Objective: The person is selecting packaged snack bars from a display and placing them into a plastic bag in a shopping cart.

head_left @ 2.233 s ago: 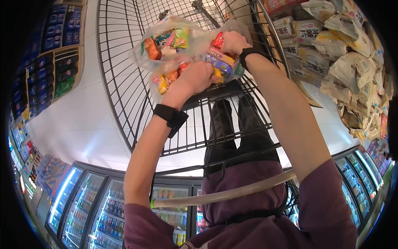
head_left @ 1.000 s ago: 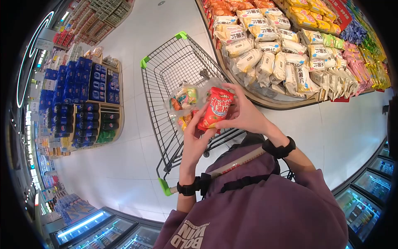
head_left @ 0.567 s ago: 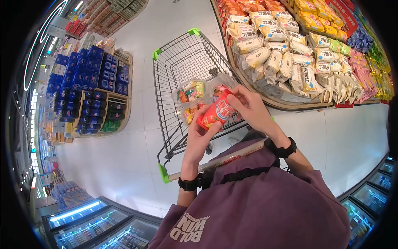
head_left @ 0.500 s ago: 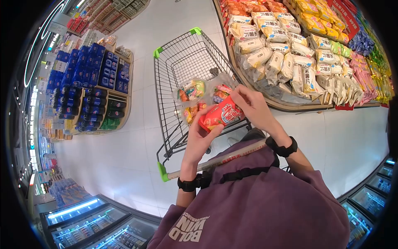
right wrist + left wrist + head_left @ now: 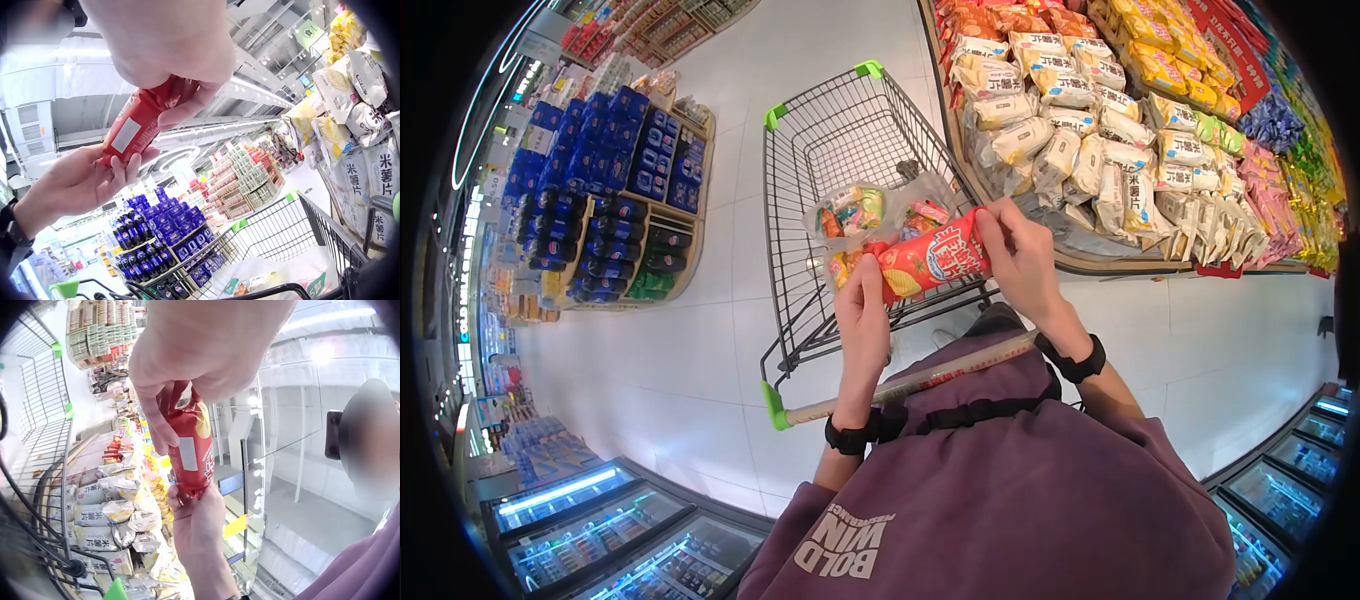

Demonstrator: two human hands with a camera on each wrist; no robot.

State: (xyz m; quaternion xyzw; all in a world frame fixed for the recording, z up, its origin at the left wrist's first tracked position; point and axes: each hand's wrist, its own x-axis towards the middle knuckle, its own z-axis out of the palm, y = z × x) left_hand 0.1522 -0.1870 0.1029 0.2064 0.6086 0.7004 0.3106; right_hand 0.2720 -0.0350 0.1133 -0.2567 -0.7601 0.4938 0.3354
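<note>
A red bag of chips, printed with a tomato and yellow chips, is held up level over the near end of the shopping cart. My left hand grips its left end, and my right hand pinches the right end. In the left wrist view a white label shows on the back of the chip bag; the right wrist view shows that label too. Clear plastic bags filled with small colourful snack packs lie in the cart behind it, partly covered by the chip bag.
The cart handle crosses close before the person's body. A bin heaped with white snack bags borders the cart's right side. Stacked blue drink packs stand across the aisle at left. Glass-door coolers line the bottom edge.
Both hands came up from the plastic bags in the cart, bringing the red chip bag. It has since been turned more level, and the hands have shifted to its two ends.
</note>
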